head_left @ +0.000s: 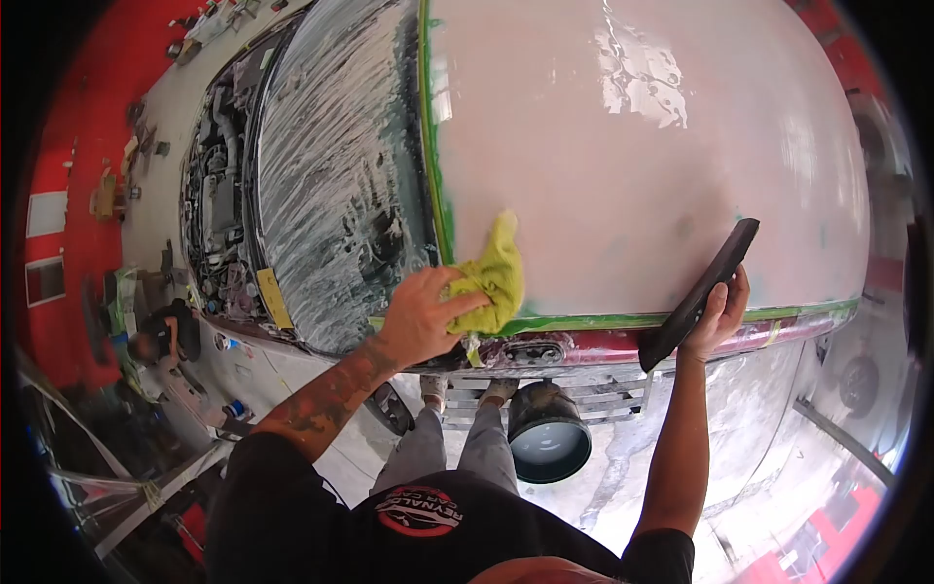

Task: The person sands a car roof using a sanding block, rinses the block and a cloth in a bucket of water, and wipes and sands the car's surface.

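A yellow-green cloth [494, 282] is bunched in my left hand [428, 310], against the near left corner of the pale, wet car roof [623, 175]. My right hand [718, 316] grips a long black block [702, 292], tilted across the roof's near edge. Green masking tape [584, 321] runs along that edge and up beside the windshield. The windshield [331, 165] is streaked with whitish residue.
Below the car's side, a black bucket [550, 433] of cloudy liquid stands beside my feet, on a slatted platform [623, 399]. The engine bay [222, 185] is exposed at left. Another person [173, 336] is low down at far left.
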Action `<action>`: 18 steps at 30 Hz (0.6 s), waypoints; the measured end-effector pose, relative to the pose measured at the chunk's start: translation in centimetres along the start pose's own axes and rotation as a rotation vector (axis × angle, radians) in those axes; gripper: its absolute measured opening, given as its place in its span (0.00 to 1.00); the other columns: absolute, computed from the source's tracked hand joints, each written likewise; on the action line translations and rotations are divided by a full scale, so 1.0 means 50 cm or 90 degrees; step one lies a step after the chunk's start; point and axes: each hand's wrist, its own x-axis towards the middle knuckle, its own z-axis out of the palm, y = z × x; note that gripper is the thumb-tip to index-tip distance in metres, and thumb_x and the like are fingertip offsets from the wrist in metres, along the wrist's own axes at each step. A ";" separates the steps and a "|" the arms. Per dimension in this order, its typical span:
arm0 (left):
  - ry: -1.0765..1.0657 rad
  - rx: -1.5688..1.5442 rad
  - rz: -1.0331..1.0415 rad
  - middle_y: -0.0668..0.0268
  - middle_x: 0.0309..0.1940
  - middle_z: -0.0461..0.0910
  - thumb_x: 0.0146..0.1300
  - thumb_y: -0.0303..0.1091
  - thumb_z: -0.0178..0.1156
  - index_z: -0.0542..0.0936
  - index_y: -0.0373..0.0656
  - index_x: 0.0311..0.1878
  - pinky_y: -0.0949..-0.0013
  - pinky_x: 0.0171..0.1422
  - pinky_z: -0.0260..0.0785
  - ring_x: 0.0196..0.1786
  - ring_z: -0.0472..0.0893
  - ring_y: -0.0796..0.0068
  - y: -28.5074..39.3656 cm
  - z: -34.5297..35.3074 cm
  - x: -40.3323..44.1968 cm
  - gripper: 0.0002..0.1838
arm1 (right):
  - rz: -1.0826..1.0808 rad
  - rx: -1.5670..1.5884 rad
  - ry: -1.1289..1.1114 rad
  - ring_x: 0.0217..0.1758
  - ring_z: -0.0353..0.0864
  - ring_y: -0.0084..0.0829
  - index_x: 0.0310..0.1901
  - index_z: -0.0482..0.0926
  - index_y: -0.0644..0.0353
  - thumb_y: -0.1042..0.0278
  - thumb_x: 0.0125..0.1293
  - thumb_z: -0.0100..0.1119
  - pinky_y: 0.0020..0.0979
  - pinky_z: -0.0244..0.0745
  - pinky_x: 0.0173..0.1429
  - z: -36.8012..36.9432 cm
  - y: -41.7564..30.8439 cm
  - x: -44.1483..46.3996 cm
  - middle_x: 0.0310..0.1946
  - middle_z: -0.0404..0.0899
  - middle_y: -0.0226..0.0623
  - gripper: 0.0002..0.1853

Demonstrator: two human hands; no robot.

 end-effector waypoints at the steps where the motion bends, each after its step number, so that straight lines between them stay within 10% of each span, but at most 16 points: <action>1: 0.004 0.001 -0.002 0.56 0.50 0.77 0.44 0.32 0.78 0.84 0.58 0.58 0.52 0.56 0.75 0.52 0.80 0.51 0.012 0.003 -0.021 0.32 | -0.006 0.019 0.009 0.44 0.76 0.24 0.64 0.72 0.68 0.51 0.75 0.56 0.27 0.72 0.50 0.003 0.003 0.002 0.44 0.79 0.35 0.28; 9: 0.289 -0.898 -0.322 0.64 0.48 0.84 0.63 0.26 0.70 0.81 0.36 0.58 0.73 0.52 0.79 0.48 0.83 0.80 0.047 -0.087 0.021 0.20 | 0.158 0.075 0.092 0.40 0.78 0.22 0.58 0.78 0.66 0.53 0.72 0.63 0.26 0.74 0.46 0.039 -0.020 0.047 0.39 0.81 0.32 0.24; 11: 0.350 -0.825 -0.239 0.65 0.45 0.85 0.62 0.25 0.69 0.82 0.36 0.55 0.74 0.48 0.80 0.44 0.85 0.79 0.030 -0.112 0.087 0.17 | 0.237 -0.017 -0.035 0.38 0.81 0.23 0.58 0.80 0.62 0.52 0.69 0.67 0.28 0.77 0.42 0.132 -0.145 0.031 0.39 0.85 0.35 0.24; 15: 0.432 -0.585 -0.090 0.65 0.38 0.87 0.61 0.29 0.71 0.83 0.33 0.47 0.70 0.44 0.79 0.38 0.85 0.77 0.052 -0.188 0.244 0.14 | -0.159 -0.333 -0.202 0.56 0.82 0.51 0.60 0.77 0.58 0.50 0.60 0.72 0.47 0.79 0.56 0.364 -0.229 -0.021 0.51 0.84 0.48 0.31; 18: -0.163 -0.638 0.279 0.55 0.81 0.56 0.65 0.54 0.67 0.62 0.49 0.80 0.48 0.84 0.47 0.83 0.55 0.53 -0.162 -0.303 0.294 0.44 | -0.228 -0.554 -0.319 0.57 0.77 0.52 0.60 0.79 0.51 0.47 0.63 0.69 0.48 0.78 0.58 0.472 -0.222 -0.040 0.52 0.81 0.46 0.27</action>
